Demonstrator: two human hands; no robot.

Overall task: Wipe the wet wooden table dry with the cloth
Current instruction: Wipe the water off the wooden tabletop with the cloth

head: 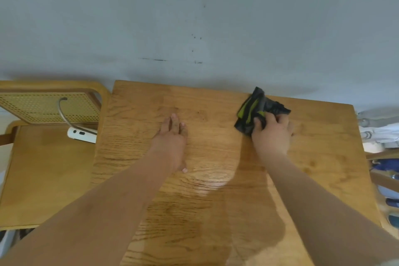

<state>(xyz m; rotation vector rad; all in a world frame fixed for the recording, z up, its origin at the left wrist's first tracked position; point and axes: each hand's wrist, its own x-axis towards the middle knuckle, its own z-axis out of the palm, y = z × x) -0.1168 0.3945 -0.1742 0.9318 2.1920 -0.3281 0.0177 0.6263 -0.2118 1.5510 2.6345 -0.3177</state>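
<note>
Presently, the cloth (254, 108) is found on the wooden table (216, 114) close to the far edge, right of the middle and short of the far right corner. It is black with green stripes and is bunched into a rough wedge. Its narrow tip is pointed at the far edge, and its broader end is turned toward the near edge. The long axis is thus laid roughly far to near, leaning a little left at the near end, and the stripes are run much the same way. The near right part of the cloth is gripped by the right hand (273, 134), whose fingers are curled over the fabric and pressed down onto the tabletop. The left hand (172, 136) is laid flat on the wood nearer the middle, well apart from the cloth. Its fingers are held straight and close together, aimed at the far edge, with nothing held. A darker wet patch (254, 211) is seen along the right forearm toward the near edge, with a glossy sheen beside it. Beyond the table's left edge a wooden chair (43, 179) with a cane back is seen. A white power strip (81, 135) and its grey cable (61, 112) are lying on the chair. A grey wall (194, 17) is met by the far edge.
</note>
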